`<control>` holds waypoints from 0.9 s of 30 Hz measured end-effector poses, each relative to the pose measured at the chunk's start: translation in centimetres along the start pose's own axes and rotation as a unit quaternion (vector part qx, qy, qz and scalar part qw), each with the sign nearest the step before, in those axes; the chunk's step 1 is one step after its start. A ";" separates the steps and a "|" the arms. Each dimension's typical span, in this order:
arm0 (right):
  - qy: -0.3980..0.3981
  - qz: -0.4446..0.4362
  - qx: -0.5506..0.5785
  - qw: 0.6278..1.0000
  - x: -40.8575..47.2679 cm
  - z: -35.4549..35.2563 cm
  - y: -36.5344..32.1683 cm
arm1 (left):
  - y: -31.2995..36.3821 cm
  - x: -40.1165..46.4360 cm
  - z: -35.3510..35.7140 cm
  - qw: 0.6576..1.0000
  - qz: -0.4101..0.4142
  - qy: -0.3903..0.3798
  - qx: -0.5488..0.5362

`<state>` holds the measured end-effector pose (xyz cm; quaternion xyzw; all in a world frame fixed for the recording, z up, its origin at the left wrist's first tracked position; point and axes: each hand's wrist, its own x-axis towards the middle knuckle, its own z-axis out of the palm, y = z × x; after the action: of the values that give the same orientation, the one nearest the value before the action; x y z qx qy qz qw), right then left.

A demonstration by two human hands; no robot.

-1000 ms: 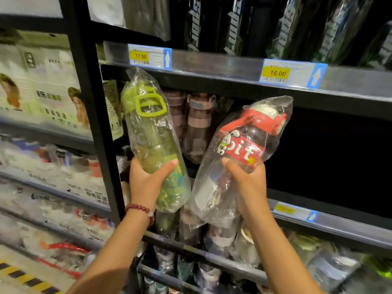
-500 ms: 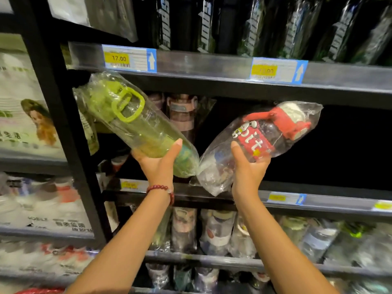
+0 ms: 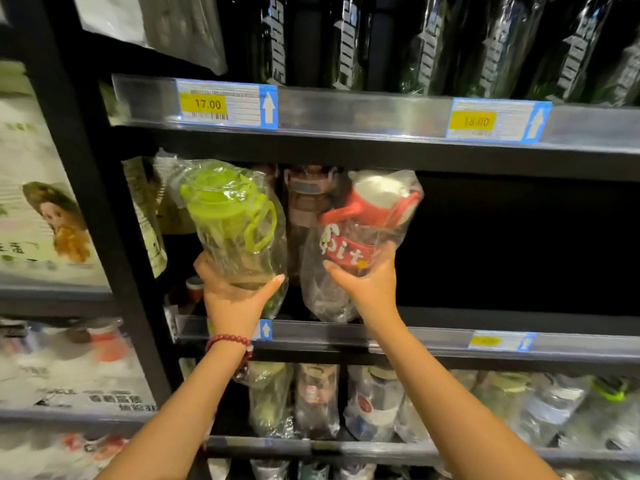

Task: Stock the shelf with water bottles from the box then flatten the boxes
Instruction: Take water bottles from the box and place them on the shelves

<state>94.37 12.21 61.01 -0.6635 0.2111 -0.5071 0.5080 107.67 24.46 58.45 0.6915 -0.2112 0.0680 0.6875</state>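
Note:
My left hand grips the lower body of a green-lidded water bottle wrapped in clear plastic, nearly upright inside the middle shelf opening. My right hand grips a red-lidded bottle in a clear bag with white lettering on a red band, also roughly upright, just right of the green one. Both bottles are over the middle shelf, at its left end. A brown-lidded bottle stands behind, between them. No box is in view.
The right part of the middle shelf is dark, with nothing visible in it. The shelf above carries dark bottles and price tags. The shelf below is packed with several bagged bottles. A black upright post borders the left side.
Both bottles swung from tilted outward to nearly upright and moved deeper into the middle shelf opening. The view rose and closed in on the shelf.

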 end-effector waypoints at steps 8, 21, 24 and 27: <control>-0.146 0.014 -0.099 0.984 1.6 2.2 0.0 | 0.9 1.1 -1.1 0.992 -0.006 -0.019 0.128; -0.214 0.157 -0.049 0.963 3.5 1.1 0.5 | 0.5 1.3 -1.1 0.986 0.010 -0.066 0.151; -0.194 0.147 -0.073 0.967 3.2 0.9 0.6 | 0.4 1.3 -1.6 0.985 0.005 -0.099 0.139; -0.158 0.119 -0.090 0.976 2.6 0.8 0.6 | 0.4 1.4 -2.1 0.985 0.007 -0.114 0.129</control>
<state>96.25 10.31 61.64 -0.7481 0.2507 -0.3107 0.5300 109.19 26.29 59.40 0.7759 -0.2821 0.0202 0.5639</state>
